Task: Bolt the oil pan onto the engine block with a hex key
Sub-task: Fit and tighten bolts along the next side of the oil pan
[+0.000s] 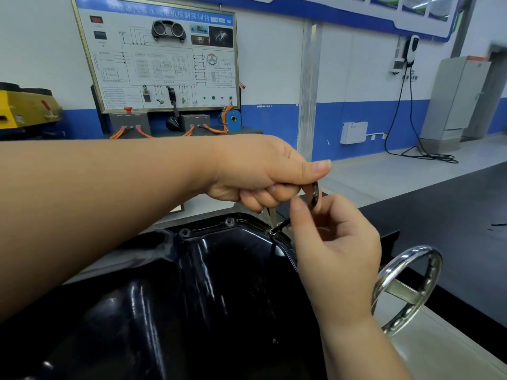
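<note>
The glossy black oil pan fills the lower middle, with its flange along the far edge. Two bolts sit in that flange. A dark hex key has its tip in a bolt at the pan's far right corner. My left hand reaches across from the left with its fingers curled and its thumb out, gripping a dark ring-shaped piece above the key. My right hand comes up from below and pinches the key's shaft with its fingertips. How the key's upper end joins that piece is hidden.
A chrome handwheel stands just right of my right wrist. A black benchtop runs along the right. Behind are a wiring training board on a stand, a yellow machine at the left, and a grey cabinet.
</note>
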### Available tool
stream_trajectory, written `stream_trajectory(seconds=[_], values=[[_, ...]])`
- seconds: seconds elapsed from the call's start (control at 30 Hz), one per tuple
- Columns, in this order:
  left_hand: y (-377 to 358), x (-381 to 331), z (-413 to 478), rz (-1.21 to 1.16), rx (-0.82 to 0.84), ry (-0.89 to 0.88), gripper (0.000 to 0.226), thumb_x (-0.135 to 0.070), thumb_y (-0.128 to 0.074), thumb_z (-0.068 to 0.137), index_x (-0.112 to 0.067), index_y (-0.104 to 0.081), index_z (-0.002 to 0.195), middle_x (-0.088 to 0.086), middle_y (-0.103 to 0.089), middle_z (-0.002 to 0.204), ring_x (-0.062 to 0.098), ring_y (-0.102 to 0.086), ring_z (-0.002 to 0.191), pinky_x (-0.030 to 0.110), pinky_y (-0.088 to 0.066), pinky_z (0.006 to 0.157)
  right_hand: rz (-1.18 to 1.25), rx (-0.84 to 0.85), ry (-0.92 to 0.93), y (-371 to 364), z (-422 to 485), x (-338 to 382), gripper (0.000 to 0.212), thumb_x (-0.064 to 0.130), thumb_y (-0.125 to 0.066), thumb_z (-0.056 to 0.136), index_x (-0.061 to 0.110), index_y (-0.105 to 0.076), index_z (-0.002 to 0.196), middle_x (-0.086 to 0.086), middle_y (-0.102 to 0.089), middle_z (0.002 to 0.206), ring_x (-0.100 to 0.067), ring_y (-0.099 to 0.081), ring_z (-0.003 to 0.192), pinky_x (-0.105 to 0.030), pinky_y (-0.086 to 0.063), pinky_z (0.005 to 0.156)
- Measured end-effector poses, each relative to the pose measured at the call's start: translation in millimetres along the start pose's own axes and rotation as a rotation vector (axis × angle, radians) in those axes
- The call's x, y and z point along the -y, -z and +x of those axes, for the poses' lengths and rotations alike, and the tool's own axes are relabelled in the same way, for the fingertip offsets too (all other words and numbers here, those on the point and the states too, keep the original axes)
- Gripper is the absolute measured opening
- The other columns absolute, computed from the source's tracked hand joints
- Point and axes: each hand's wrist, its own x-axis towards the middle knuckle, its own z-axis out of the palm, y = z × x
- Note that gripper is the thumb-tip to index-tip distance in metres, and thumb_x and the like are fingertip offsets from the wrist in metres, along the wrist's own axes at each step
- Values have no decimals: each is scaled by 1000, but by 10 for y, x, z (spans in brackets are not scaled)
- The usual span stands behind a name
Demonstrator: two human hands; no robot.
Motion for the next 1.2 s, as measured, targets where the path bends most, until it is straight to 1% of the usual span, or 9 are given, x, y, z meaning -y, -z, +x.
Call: stream_trajectory(seconds=[0.13,0.23,0.37,0.53,0.67,0.83,0.97,1.07,1.2], values=[[12,-5,-33,1,-47,1,40,-49,-49,74,-12,-45,61,-7,-28,42,5,-17,35,11,-15,35,-56,27,-5,-18,-3,-20,14,25,-65,79,19,-58,69,8,-59,66,-9,-58,68,-7,-40,58],[61,6,-51,28,-129,16,47,-52,-42,89,-20,-57,59,-7,-28,46,7,-16,37,12,-16,36,-41,-20,-2,-24,-5,-11,13,26,-66,79,25,-58,69,8,-61,65,-8,-60,67,-8,-42,58],[220,29,-91,-1,-276,107,59,-63,-28,90,-14,-61,94,-6,-28,49,8,-15,38,13,-16,36,7,-96,3,-74,42,112,15,26,-61,85,27,-57,70,8,-61,70,-6,-57,64,-8,-41,59],[363,71,-140,-4,-368,177,65,-67,-23,90,-14,-59,93,-5,-30,45,8,-16,35,13,-17,36,391,31,-314,-408,471,362,26,27,-50,96,27,-61,73,8,-52,54,-11,-52,53,-29,-50,57],[451,72,-182,-10,-466,182,65,-68,-23,90,-13,-58,87,-3,-30,44,10,-17,34,12,-17,37,342,42,-376,-697,627,375,26,26,-54,94,24,-62,70,13,-47,49,-5,-40,47,-24,-32,51],[519,87,-198,31,-552,190,62,-63,-25,93,-10,-56,84,-4,-32,40,10,-21,33,14,-19,35,358,218,-431,-833,420,171,15,34,-63,88,21,-70,88,6,-49,56,-2,-36,39,-17,-31,39],[497,88,-171,54,-600,198,63,-60,-27,94,-8,-61,82,-4,-34,38,10,-23,32,14,-21,35,332,251,-335,-834,443,77,9,22,-64,88,27,-71,85,-3,-61,66,-3,-54,53,-18,-47,52],[475,104,-172,120,-642,222,67,-56,-29,96,3,-63,95,-3,-37,37,11,-25,32,14,-22,35,313,275,-371,-834,423,31,6,21,-65,87,19,-71,86,-3,-70,74,-14,-62,60,-38,-56,59],[469,62,-220,202,-700,247,58,-48,-35,98,3,-62,95,0,-44,38,11,-29,31,14,-24,34,387,302,-439,-850,454,16,16,25,-63,89,17,-65,75,5,-64,62,-1,-45,44,-17,-34,43]])
